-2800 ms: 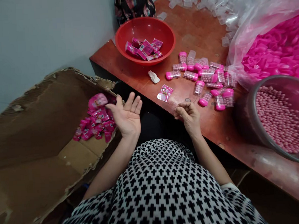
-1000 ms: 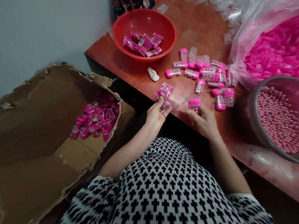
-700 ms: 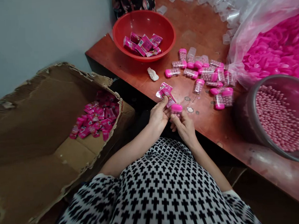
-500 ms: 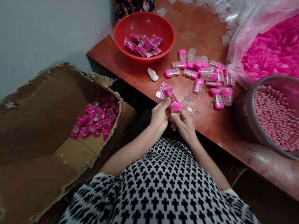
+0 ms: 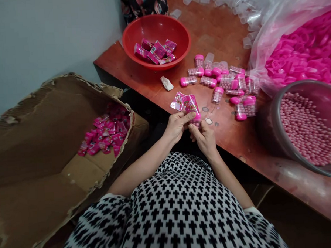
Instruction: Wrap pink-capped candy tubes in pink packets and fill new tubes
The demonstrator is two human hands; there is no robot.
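Note:
My left hand (image 5: 177, 127) pinches a pink printed plastic sleeve (image 5: 191, 103), which stands upright at the pink-capped end of a small clear bottle (image 5: 195, 124). Pink beads fill the bottle, and the fingers of my right hand (image 5: 207, 138) grip its lower part from the right. How far the sleeve covers the cap is hidden by my left thumb. Another printed sleeve (image 5: 178, 101) shows just left of the first; whether my left hand holds it or it lies on the table, I cannot tell. Several filled bottles (image 5: 217, 95) lie beyond my hands.
A red bowl (image 5: 182, 58) holds several pink packets. On the left, a torn cardboard box (image 5: 84, 169) contains a pile of them. At right stand a grey bucket (image 5: 278, 121) of beads and a bag of pink caps (image 5: 303, 54). Crumpled white tissue (image 5: 167, 83) lies on the table (image 5: 226, 128).
The sleeve has swung upright above the bottle's cap, and my left thumb has shifted right over the cap. My right hand keeps its hold on the bottle. The view has shifted slightly.

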